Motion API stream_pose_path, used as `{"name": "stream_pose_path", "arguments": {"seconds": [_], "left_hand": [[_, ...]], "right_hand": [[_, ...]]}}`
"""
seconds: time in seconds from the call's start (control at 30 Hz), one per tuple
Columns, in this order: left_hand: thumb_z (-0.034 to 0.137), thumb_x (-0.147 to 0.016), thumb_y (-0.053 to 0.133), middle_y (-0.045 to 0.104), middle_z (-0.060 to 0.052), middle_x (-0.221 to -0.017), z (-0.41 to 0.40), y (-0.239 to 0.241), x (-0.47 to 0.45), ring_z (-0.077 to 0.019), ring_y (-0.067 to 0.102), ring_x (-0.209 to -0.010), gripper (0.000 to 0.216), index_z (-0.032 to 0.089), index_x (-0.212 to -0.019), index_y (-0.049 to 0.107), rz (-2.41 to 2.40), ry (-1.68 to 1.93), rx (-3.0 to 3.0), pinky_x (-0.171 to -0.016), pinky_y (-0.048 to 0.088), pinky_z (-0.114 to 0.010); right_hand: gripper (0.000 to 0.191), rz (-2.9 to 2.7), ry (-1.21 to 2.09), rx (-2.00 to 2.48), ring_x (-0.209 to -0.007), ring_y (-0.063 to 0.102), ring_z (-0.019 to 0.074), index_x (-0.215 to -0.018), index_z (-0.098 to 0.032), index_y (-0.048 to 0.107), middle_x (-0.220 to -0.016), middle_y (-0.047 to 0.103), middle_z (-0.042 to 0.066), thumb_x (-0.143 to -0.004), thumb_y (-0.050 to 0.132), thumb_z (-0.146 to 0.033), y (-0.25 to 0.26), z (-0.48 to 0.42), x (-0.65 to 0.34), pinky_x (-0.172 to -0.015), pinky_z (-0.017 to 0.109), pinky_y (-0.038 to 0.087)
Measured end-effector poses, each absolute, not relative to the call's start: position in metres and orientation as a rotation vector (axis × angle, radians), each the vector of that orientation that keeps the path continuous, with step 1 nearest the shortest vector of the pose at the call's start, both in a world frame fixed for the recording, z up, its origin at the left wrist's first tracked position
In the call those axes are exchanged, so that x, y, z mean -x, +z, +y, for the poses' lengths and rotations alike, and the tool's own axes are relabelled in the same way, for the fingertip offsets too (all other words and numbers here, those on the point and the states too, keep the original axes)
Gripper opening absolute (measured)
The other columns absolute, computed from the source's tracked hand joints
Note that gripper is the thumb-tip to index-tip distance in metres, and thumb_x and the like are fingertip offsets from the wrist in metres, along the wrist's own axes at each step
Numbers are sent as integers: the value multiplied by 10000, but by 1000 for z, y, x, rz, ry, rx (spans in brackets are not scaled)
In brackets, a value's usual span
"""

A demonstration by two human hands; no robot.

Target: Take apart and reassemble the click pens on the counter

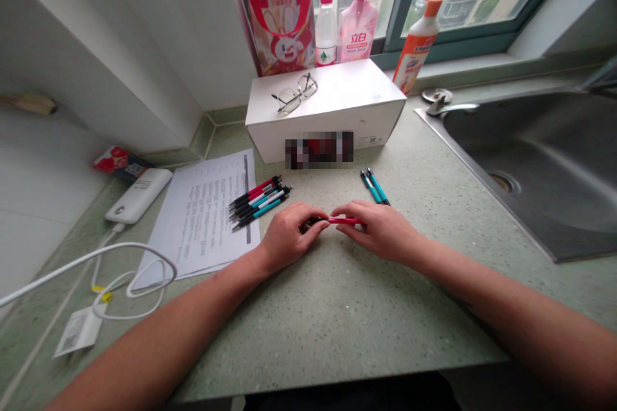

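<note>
Both hands meet over the middle of the countertop around one red pen (343,221). My left hand (293,231) is closed on its black end, partly hiding it. With fingers and thumb, my right hand (380,228) pinches the red barrel. Just beyond the right hand lie two teal pens (375,187) side by side, their lower ends near the fingers. To the left of my left hand, a row of several pens (260,200) in red, white and teal with black grips rests partly on printed sheets (202,212).
A white box (328,93) bearing eyeglasses (295,95) stands at the back. Behind it are a gift bag (282,19), a plastic bottle (326,32) and a pump bottle (357,26). A steel sink (544,173) is at right; a power bank (139,196) and white cable (159,250) at left.
</note>
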State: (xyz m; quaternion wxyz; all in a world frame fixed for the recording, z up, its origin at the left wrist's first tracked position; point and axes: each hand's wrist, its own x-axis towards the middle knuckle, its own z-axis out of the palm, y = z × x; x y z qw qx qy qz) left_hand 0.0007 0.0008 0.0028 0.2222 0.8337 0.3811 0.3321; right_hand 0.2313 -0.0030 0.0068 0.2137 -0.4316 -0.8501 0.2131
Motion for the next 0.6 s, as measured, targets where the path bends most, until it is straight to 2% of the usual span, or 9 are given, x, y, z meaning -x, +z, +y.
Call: {"name": "stream_pose_path", "arguments": {"seconds": [0.13,0.4,0.6], "left_hand": [[250,-944,648,749,-56,-889,1,3,-1,-176,671,-799,108,170,-971,715,1049,925,-2304,-751,526,-317],[272,-945,647,751,-60,-890,1,3,-1,-180,671,-802,126,170,-963,718,1061,924,-2305,-751,529,-323],[269,-946,640,750,-63,-894,1,2,-1,-178,670,-801,129,177,-982,724,1056,921,-2300,-755,533,-327]], "right_hand": [[185,-2366,583,1196,-783,651,158,-1084,-228,673,-1018,726,41,-995,559,-344,6,-3,-232,-678,284,427],[267,-2410,570,1237,-817,667,181,-1071,-231,700,-1000,724,63,-1021,502,-402,7,-2,-231,-701,303,451],[198,-2348,610,1213,-866,691,185,-1128,-239,657,-1061,733,56,-974,576,-333,6,-3,-231,-747,314,488]]}}
